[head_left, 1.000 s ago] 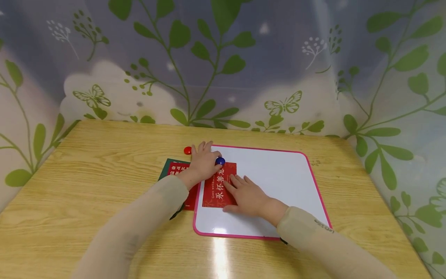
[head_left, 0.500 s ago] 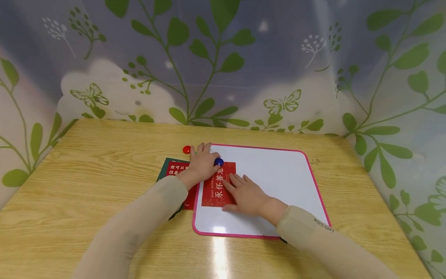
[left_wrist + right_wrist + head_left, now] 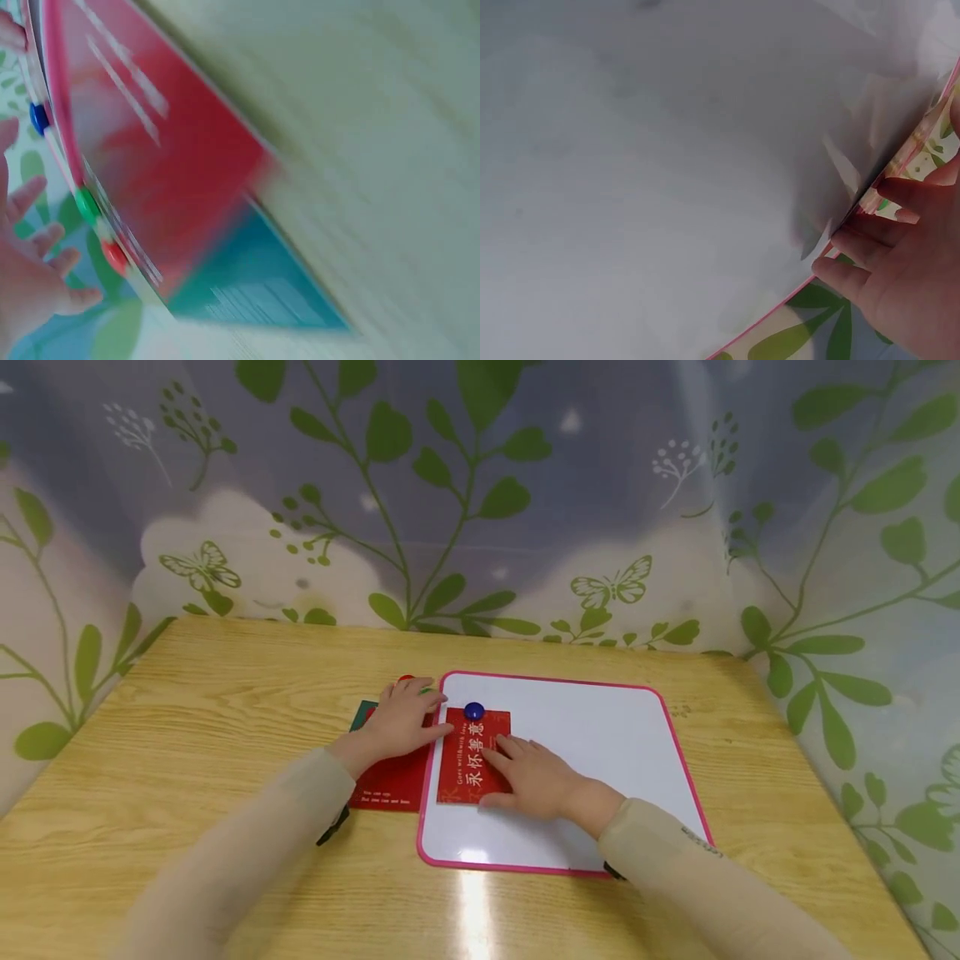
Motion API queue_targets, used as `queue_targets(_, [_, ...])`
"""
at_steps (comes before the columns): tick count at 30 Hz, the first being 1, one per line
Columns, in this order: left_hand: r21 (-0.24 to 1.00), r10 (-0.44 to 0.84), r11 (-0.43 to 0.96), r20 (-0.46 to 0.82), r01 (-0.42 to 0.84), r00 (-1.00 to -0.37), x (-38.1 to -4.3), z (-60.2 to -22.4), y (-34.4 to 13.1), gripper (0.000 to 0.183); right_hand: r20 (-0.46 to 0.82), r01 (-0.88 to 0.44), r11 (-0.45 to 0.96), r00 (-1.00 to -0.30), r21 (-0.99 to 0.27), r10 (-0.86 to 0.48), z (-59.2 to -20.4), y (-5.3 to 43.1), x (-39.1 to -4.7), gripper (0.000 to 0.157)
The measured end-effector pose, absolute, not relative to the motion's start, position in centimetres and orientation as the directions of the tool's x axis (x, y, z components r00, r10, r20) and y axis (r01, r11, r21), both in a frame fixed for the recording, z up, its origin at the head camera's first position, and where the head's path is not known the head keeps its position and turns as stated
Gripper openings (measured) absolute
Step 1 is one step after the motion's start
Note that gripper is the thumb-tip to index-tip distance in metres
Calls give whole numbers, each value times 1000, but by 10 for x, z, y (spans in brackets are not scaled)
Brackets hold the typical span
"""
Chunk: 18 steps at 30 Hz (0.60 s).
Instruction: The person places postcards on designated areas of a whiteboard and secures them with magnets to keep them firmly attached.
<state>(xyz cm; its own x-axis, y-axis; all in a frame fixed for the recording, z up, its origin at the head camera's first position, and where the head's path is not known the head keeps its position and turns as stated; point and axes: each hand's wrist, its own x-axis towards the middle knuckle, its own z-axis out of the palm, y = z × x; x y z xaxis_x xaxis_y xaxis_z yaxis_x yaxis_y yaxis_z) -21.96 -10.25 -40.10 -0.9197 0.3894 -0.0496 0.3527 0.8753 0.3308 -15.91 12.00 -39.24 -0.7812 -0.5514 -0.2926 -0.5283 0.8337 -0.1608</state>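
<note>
A red card [image 3: 468, 768] with white characters lies on the left part of a pink-edged whiteboard [image 3: 592, 735]. On the card's top edge sits a round blue magnet [image 3: 474, 711]. My right hand [image 3: 536, 779] rests on the card's right side with its fingers spread. Above another red card [image 3: 386, 785], left of the board, is my left hand [image 3: 397, 722], its fingers extended and holding nothing. That card overlaps a green card [image 3: 255, 277], clearest in the left wrist view. The right wrist view shows my right fingertips [image 3: 844, 240] at the board's surface.
A red magnet [image 3: 115, 257] and a green magnet [image 3: 87, 204] lie beyond the loose cards, mostly hidden by my left hand in the head view. The wooden table [image 3: 187, 735] meets a leaf-patterned curtain [image 3: 465, 527] at the back.
My left hand has let go of the blue magnet and moved left, off the board and over the loose cards. The magnet stays on the card; my right hand keeps its place.
</note>
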Motion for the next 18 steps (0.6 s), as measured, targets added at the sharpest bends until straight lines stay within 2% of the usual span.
queue_targets(5, [353, 396, 862, -22, 363, -918, -213, -404, -137, 62, -304, -522, 833, -776, -181, -552, -389, 121, -160, 72])
queue_targets(10, [321, 390, 875, -22, 363, -920, -208, -407, -169, 70, -289, -522, 831, -780, -190, -556, -387, 122, -162, 69])
queue_targets(18, [293, 375, 899, -132, 325, -918, -203, -408, -200, 95, -261, -485, 849, -809, -208, -526, -383, 136, -162, 66])
